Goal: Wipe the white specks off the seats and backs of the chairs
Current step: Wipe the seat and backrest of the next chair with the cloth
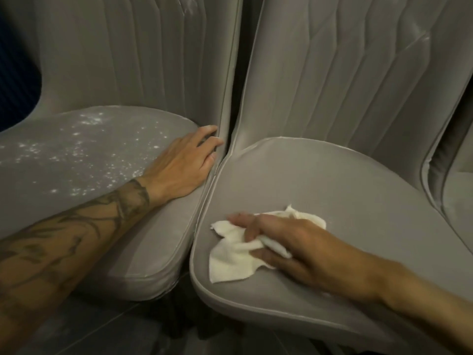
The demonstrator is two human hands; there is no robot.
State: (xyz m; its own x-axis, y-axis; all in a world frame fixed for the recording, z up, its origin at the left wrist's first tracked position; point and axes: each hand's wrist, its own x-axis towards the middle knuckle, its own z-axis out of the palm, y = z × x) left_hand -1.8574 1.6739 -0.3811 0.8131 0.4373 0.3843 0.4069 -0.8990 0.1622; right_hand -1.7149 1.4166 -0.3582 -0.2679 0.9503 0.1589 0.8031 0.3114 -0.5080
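White cloth (pixel 238 254): crumpled, one end bunched, loose flap spread flat. Lying on front left part of right chair seat (pixel 320 180), smooth grey. Gripped by right hand (pixel 289 244), fingers (pixel 252 230) curled round bunched end.

White specks (pixel 84 147) scattered thick over left chair seat (pixel 158 226). Faint whitish dusting high on right chair back (pixel 345 73).

Left hand (pixel 184 160) flat on left seat's right edge, holding nothing, relaxed fingertips touching left chair back (pixel 128 60) beside gap between chairs. Tattooed forearm (pixel 76 234) lying across left seat, covering its front. Third chair (pixel 458 188) at far right. Dark floor (pixel 102 329) below.
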